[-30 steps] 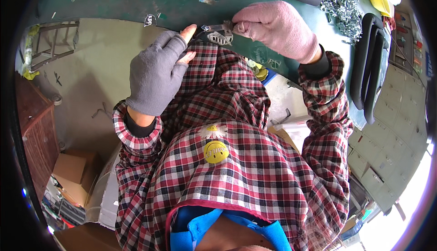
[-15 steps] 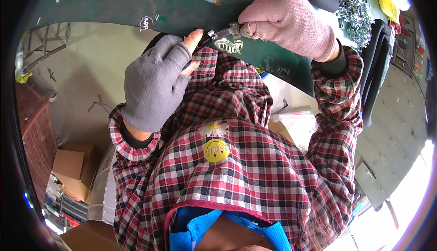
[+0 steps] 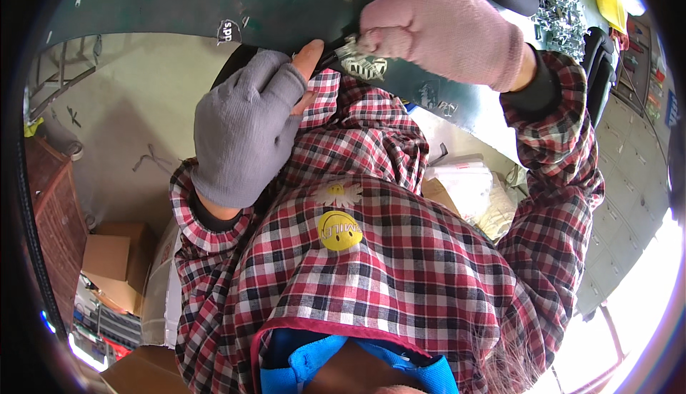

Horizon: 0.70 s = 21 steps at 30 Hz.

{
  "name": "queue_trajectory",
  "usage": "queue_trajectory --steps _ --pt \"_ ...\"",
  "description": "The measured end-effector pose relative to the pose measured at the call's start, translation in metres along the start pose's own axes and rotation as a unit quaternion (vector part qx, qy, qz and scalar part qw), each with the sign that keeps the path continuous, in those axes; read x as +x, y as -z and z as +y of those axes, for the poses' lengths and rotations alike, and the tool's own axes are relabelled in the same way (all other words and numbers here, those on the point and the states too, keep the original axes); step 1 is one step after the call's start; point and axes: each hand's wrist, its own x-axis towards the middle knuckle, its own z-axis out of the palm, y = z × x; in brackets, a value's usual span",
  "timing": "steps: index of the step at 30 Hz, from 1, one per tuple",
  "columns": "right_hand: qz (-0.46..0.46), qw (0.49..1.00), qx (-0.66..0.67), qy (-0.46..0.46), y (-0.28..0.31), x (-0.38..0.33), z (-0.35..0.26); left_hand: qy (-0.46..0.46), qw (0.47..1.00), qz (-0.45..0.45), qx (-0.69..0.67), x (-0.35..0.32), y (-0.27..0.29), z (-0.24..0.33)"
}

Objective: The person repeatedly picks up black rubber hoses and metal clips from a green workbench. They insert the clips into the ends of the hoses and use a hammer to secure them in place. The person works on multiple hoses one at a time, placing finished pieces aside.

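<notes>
Gloved hands: left (image 3: 246, 126), right (image 3: 443, 33), on small metal part (image 3: 351, 51)

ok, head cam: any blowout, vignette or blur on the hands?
Head view: daylight blown out at lower right; black fisheye vignette rings the rim; green table edge bends; left hand and right hand are sharp, small metal part between them evenly lit.

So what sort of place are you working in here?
Likely a small workshop or assembly bench: a green worktable, a heap of small metal parts on it, and cardboard boxes stacked on the floor beside it.
</notes>
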Motion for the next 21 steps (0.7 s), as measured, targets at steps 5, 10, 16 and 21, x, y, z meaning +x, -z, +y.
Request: queue_trajectory --steps 5,10,16,21 --pt "0.015 0.998 0.005 0.056 0.001 0.007 -0.001 -0.013 1.0 0.012 -0.009 0.002 -0.001 -0.004" --pt "0.015 0.994 0.062 0.089 0.005 0.013 0.009 -0.027 0.999 0.025 0.004 0.007 -0.005 -0.013" --pt "-0.009 0.996 0.086 -0.019 -0.001 0.0 0.02 -0.078 0.994 0.005 0.074 0.011 -0.001 -0.007" --pt "0.13 0.973 -0.02 -0.188 -0.003 -0.066 0.063 0.025 0.996 0.028 0.081 -0.032 0.029 -0.038"
